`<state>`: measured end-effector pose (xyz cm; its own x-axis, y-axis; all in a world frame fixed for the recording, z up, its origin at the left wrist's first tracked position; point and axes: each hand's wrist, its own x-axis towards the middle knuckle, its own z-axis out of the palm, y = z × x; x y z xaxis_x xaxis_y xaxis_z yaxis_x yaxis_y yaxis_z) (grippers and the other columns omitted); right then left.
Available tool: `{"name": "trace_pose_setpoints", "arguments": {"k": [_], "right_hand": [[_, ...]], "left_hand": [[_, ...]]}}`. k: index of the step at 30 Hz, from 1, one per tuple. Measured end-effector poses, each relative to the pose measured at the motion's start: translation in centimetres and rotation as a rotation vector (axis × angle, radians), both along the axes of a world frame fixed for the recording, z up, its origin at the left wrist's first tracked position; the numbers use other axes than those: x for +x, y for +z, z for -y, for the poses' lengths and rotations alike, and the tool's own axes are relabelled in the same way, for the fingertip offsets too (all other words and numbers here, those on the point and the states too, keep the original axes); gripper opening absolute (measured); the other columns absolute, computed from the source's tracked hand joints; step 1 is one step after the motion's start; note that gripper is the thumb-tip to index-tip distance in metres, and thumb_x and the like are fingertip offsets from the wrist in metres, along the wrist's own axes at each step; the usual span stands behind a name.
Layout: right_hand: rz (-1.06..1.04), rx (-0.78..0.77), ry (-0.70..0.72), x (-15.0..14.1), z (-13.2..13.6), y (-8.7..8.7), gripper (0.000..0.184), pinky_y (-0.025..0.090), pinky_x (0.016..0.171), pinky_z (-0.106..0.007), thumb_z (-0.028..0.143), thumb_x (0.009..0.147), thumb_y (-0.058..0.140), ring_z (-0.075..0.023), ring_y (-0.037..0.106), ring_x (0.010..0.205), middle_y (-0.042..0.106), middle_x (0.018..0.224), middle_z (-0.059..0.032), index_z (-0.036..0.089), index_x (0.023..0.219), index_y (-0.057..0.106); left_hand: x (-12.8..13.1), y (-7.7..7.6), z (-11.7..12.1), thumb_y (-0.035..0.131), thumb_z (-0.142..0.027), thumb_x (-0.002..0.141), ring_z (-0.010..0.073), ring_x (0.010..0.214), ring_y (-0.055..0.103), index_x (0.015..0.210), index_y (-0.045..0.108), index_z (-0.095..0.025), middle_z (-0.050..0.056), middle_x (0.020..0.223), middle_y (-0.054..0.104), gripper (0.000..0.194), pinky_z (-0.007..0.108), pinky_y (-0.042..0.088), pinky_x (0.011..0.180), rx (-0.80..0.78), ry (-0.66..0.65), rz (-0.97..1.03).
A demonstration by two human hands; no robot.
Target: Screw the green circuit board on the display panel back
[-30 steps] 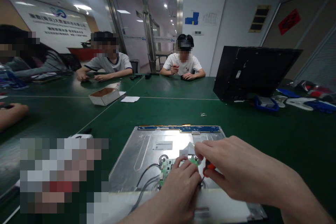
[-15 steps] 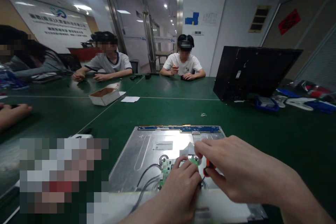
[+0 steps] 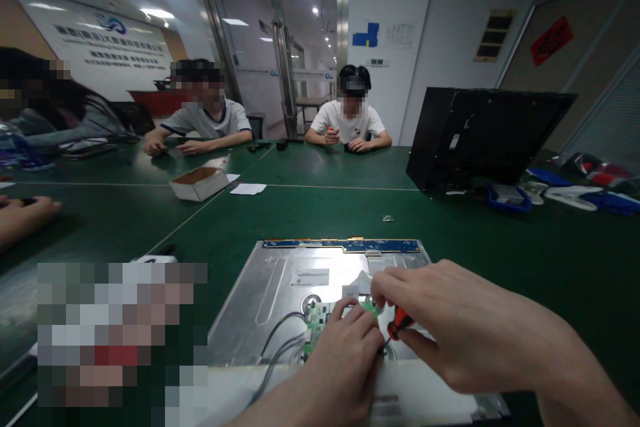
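Note:
My right hand [image 3: 445,320] is closed round the red-and-black handle of a screwdriver [image 3: 399,324]. Its thin shaft slants down and left to a spot beside my left fingers; the tip is hidden. My left hand [image 3: 345,353] lies over a small green circuit board [image 3: 316,317] with bent fingers held close together. Its thumb and anything it may pinch are out of sight. Beneath both hands is a silvery metal display panel [image 3: 273,280], with a blue circuit strip [image 3: 320,246] along its far edge. Dark cables [image 3: 274,353] run from the board's left side.
A black monitor housing [image 3: 490,137] stands at the right, near a blue tray [image 3: 507,197] and gloves [image 3: 575,197]. An open white box [image 3: 199,185] and paper [image 3: 249,189] sit farther off. Co-workers sit across the green table; another person's hand [image 3: 30,217] is at left.
My right hand has twisted slightly at the wrist, turning the screwdriver, and more of its red handle shows. My left hand and the panel have stayed in place.

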<state>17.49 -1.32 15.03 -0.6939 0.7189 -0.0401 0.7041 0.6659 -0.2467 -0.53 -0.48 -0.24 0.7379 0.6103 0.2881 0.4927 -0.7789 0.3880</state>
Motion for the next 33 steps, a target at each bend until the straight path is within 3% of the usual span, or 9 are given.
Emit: {"name": "trace_pose_setpoints", "arguments": {"k": [4, 9, 15, 22, 33], "right_hand": [[0.025, 0.010, -0.034, -0.14, -0.43, -0.42, 0.018, 0.030, 0.052, -0.026, 0.014, 0.081, 0.057, -0.0154, 0.056, 0.067, 0.064, 0.086, 0.0017, 0.023, 0.094, 0.050], [0.067, 0.071, -0.125, -0.32, -0.83, -0.84, 0.012, 0.027, 0.052, -0.028, 0.024, 0.086, 0.055, -0.0194, 0.060, 0.069, 0.065, 0.081, 0.0012, 0.025, 0.098, 0.051], [0.012, 0.064, -0.032, -0.06, -0.31, -0.58, 0.014, 0.029, 0.054, -0.028, 0.020, 0.082, 0.055, -0.0174, 0.056, 0.070, 0.063, 0.088, 0.0000, 0.024, 0.095, 0.050], [0.056, 0.056, -0.019, -0.06, -0.45, -0.57, 0.020, 0.030, 0.052, -0.027, 0.011, 0.080, 0.055, -0.0161, 0.055, 0.067, 0.063, 0.087, 0.0011, 0.023, 0.094, 0.048], [0.066, 0.095, -0.087, -0.15, -0.74, -0.79, 0.010, 0.032, 0.053, -0.028, 0.022, 0.086, 0.055, -0.0182, 0.060, 0.068, 0.065, 0.083, -0.0003, 0.023, 0.095, 0.052]], "left_hand": [[-0.01, 0.05, -0.06, 0.056, -0.021, 0.076, 0.0261, 0.095, 0.055, 0.095, 0.058, -0.020, 0.008, 0.097, 0.062, 0.019, 0.047, 0.031, 0.101, -0.001, 0.002, -0.013], [-0.02, -0.05, -0.05, 0.056, -0.020, 0.076, 0.0245, 0.090, 0.055, 0.089, 0.058, -0.021, 0.006, 0.092, 0.062, 0.013, 0.047, 0.029, 0.101, -0.001, 0.017, -0.001], [0.02, -0.30, -0.18, 0.057, -0.020, 0.074, 0.0249, 0.093, 0.055, 0.096, 0.058, -0.020, 0.006, 0.096, 0.062, 0.022, 0.046, 0.028, 0.101, -0.006, 0.004, -0.014], [0.02, -0.11, -0.19, 0.058, -0.019, 0.071, 0.0249, 0.095, 0.055, 0.095, 0.057, -0.021, 0.006, 0.097, 0.062, 0.025, 0.045, 0.027, 0.102, -0.014, 0.005, -0.028], [0.04, -0.17, -0.12, 0.056, -0.019, 0.075, 0.0254, 0.091, 0.055, 0.092, 0.058, -0.020, 0.006, 0.094, 0.062, 0.017, 0.047, 0.028, 0.101, -0.002, 0.019, -0.022]]}}
